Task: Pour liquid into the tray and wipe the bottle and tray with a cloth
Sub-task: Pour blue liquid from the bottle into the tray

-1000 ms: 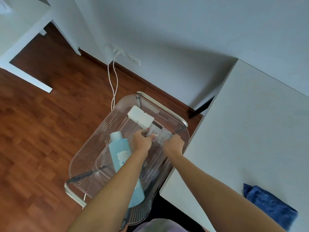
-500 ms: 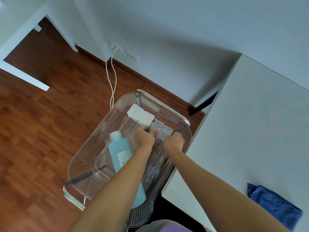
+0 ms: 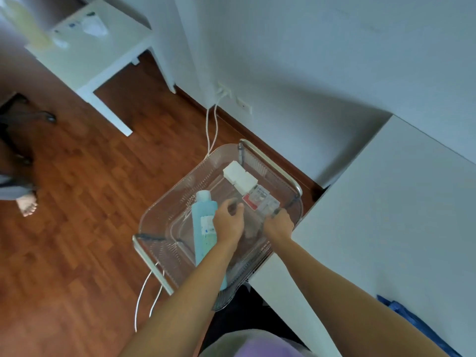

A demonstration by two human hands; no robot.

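A clear ribbed plastic tray (image 3: 164,222) sits on a metal-framed cart beside the white table. In it a light blue bottle (image 3: 203,217) with a white label lies on its side, cap pointing away from me. My left hand (image 3: 228,224) hovers just right of the bottle with fingers loosely apart and nothing in them. My right hand (image 3: 278,225) is closed on the tray's right rim. A blue cloth (image 3: 414,325) lies on the white table at the lower right, partly cut off by the frame edge.
Two white boxes (image 3: 239,176) and small red-and-white packets (image 3: 260,200) lie at the tray's far end. White cords (image 3: 211,130) run from a wall socket past the cart. A white side table (image 3: 98,55) and another person's bare foot (image 3: 27,206) are at the left.
My left hand has let go of the small packets and drawn back toward the bottle. My right hand stays at the tray's right rim. The view has swung left and widened.
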